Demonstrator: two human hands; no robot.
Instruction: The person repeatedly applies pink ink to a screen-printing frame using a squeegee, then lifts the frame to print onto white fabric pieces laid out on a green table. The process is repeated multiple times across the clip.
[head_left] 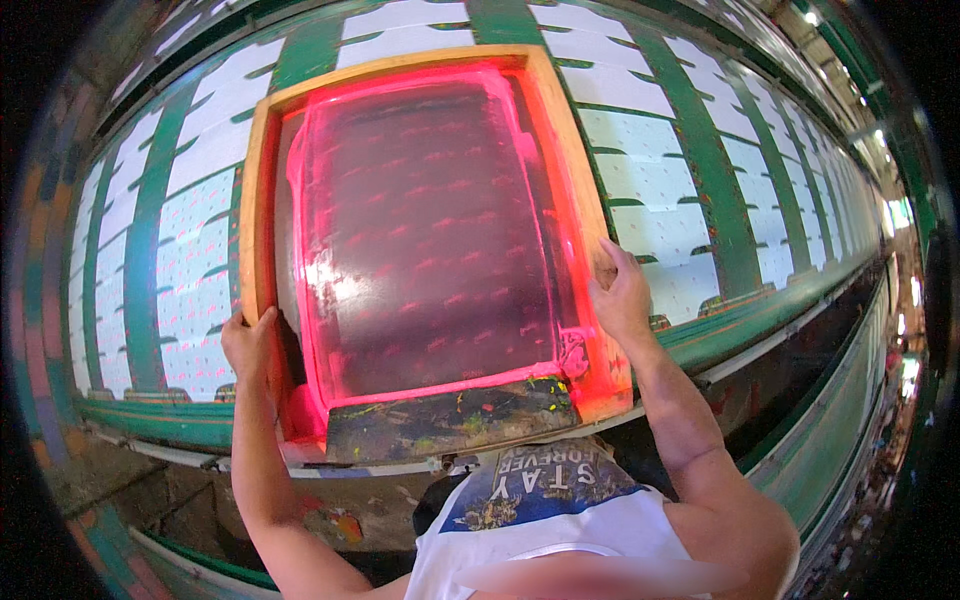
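A wooden screen-printing frame (535, 64) lies on the long green table, its dark mesh (420, 230) bordered by smears of bright pink ink. Faint rows of small pink marks show through the mesh. My left hand (246, 344) grips the frame's left side toward the near end, thumb on the wood. On the opposite side, slightly higher up, my right hand (622, 295) holds the rail, fingers bent over it. A dark board (445, 422) spattered with paint spans the frame's near end, between my forearms.
Rows of pale panels (640, 200), some printed with small pink marks, line the green table (150, 260) on both sides of the frame. A rail (740, 310) runs along the near edge, above a dark gap. Another green structure (820, 440) stands at lower right.
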